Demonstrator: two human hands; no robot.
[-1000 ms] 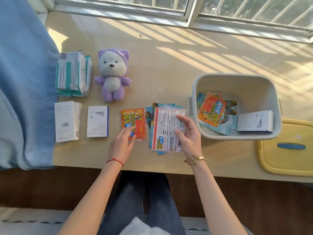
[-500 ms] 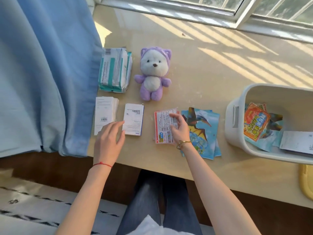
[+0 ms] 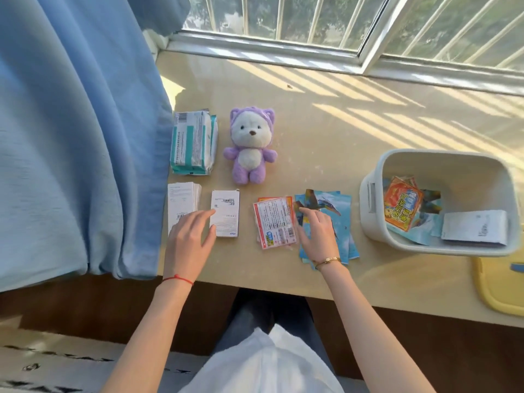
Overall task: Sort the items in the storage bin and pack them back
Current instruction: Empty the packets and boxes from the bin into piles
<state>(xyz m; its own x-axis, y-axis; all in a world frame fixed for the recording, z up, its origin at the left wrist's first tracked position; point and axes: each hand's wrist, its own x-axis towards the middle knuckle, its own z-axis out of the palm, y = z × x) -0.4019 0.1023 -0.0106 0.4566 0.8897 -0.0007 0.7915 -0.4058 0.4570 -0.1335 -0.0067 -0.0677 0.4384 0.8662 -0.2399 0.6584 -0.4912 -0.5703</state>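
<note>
Hands at work over a sunlit desk: the left hand [image 3: 190,236], fingers loosely spread, rests across two white boxes [image 3: 224,213] near the front-left edge, gripping neither. The right hand [image 3: 316,232], fingers also spread, lies flat on blue cards [image 3: 337,205], just beside a red-edged packet [image 3: 276,219]. A wipes pack [image 3: 194,143] and a plush bear [image 3: 249,146] sit behind them. The bin [image 3: 371,199], at the right edge, holds more packets, cards and a white box. Squaring each pile by type before lifting should keep loose cards from sliding off the front edge.

Sunlit desk [image 3: 326,114], barred window [image 3: 312,21], blue curtain [image 3: 71,137]
</note>
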